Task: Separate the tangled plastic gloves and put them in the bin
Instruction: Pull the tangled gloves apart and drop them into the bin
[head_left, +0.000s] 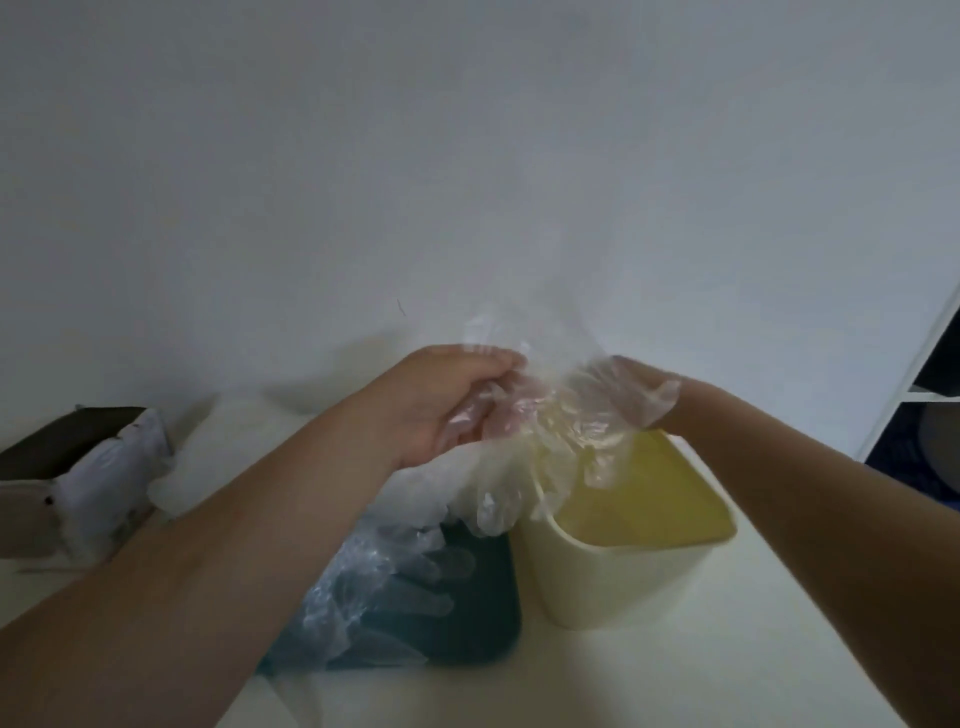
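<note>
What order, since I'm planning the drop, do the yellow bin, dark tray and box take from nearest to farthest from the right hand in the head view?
1. Yellow bin, just below the right hand.
2. Dark tray, lower left, beside the bin.
3. Box, at the far left edge.

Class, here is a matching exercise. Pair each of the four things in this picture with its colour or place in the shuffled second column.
1 bin
2 tray
3 tangled gloves
4 box

a dark teal
b at the far left
c pale yellow
d gripped by the left hand and right hand

Pairs: 1c, 2a, 3d, 4b
</note>
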